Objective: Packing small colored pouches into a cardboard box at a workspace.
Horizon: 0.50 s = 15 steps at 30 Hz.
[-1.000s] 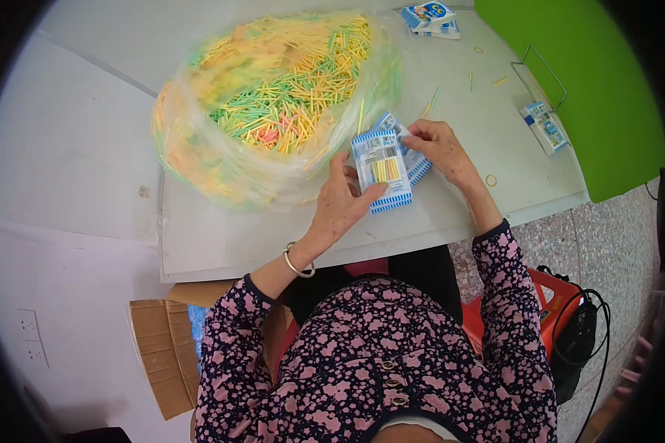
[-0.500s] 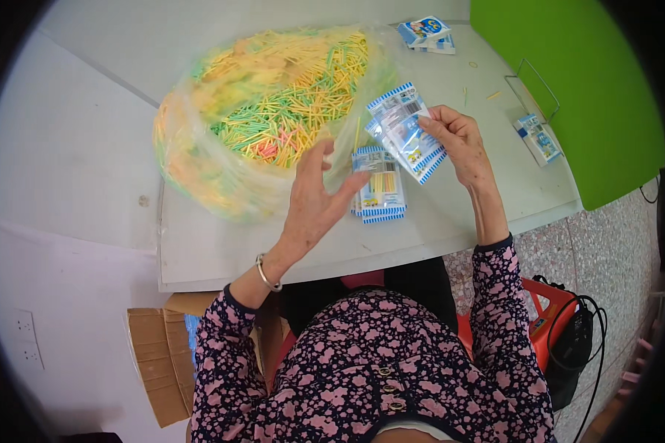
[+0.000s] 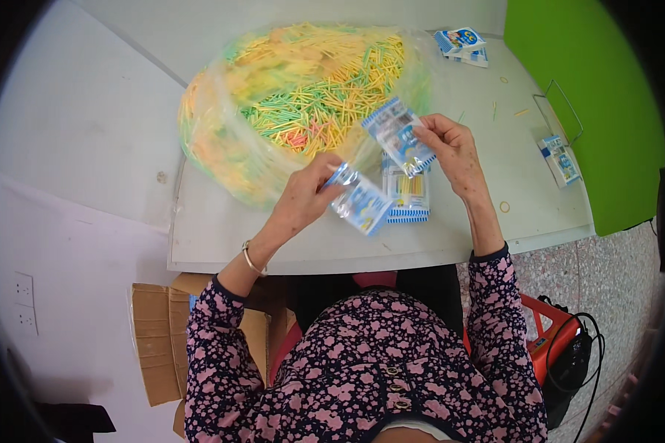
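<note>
Blue packets (image 3: 360, 203) apparently pinched in both hands (image 3: 303, 198).

Small packing workshop: huge clear plastic bag of coloured sticks (image 3: 303, 96) on grey tabletop (image 3: 495, 140), stacked blue-and-white printed pouches (image 3: 462, 43), brown cardboard box (image 3: 162, 347) underneath.

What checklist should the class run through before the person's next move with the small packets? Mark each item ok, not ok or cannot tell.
1. Left hand grips a packet: ok.
2. Right hand grips a second packet: ok.
3. The two packets are held apart: ok.
4. Filled pack lies flat on the table: ok.
5. Bag of sticks within reach: ok.
6. Held packets empty: cannot tell.
</note>
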{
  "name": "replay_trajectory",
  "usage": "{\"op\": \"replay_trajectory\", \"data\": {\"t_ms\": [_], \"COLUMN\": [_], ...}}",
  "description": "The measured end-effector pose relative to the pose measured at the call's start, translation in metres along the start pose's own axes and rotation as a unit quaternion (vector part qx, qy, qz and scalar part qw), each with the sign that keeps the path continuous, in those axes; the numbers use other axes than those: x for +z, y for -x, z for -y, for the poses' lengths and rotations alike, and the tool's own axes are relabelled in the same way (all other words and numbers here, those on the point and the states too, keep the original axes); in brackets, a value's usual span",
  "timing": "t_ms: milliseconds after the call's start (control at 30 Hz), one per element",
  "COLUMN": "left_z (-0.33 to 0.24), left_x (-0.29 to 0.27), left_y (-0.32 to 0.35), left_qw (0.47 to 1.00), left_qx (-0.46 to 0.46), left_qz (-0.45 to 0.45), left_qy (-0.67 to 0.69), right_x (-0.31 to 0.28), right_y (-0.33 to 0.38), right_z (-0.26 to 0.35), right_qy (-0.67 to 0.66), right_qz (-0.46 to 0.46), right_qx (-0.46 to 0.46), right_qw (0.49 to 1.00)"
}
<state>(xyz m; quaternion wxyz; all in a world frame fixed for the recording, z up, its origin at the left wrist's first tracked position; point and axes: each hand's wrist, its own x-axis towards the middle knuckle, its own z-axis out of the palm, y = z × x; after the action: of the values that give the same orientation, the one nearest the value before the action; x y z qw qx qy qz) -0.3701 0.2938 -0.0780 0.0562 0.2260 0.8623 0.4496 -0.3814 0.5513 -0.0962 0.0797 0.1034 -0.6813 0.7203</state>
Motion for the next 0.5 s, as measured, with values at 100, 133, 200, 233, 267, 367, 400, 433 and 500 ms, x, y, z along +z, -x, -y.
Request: {"op": "replay_trajectory", "data": {"t_ms": [100, 133, 200, 233, 267, 367, 400, 433, 500], "left_z": [0.003, -0.001, -0.014, -0.018, -0.020, -0.023, -0.022, -0.020, -0.016], "left_x": [-0.009, -0.009, -0.005, -0.005, -0.004, 0.002, 0.004, 0.006, 0.008], "left_y": [0.012, 0.009, -0.003, -0.009, -0.015, -0.019, -0.019, -0.019, -0.017], "left_qw": [0.953, 0.953, 0.960, 0.960, 0.971, 0.990, 0.996, 0.995, 0.985], "left_qx": [0.110, 0.109, 0.178, 0.175, 0.154, 0.084, 0.033, 0.033, 0.094], "left_qz": [-0.024, -0.026, -0.148, -0.152, -0.131, -0.096, -0.081, -0.083, -0.135], "left_qy": [-0.282, -0.282, -0.155, -0.157, -0.130, -0.067, -0.031, -0.032, -0.044], "right_x": [0.013, 0.019, 0.032, 0.037, 0.040, 0.042, 0.042, 0.043, 0.044], "right_y": [0.005, 0.006, 0.007, 0.007, 0.007, 0.008, 0.008, 0.008, 0.008], "right_z": [0.001, 0.001, 0.000, 0.001, 0.002, 0.005, 0.003, 0.000, -0.002], "right_qy": [-0.006, -0.010, -0.009, -0.007, -0.018, 0.025, 0.024, 0.040, 0.054], "right_qz": [0.026, 0.040, 0.073, 0.102, 0.117, 0.119, 0.121, 0.126, 0.134], "right_qx": [0.014, 0.020, 0.029, 0.038, 0.044, 0.042, 0.040, 0.040, 0.038], "right_qw": [1.000, 0.999, 0.997, 0.994, 0.992, 0.992, 0.992, 0.990, 0.989]}}
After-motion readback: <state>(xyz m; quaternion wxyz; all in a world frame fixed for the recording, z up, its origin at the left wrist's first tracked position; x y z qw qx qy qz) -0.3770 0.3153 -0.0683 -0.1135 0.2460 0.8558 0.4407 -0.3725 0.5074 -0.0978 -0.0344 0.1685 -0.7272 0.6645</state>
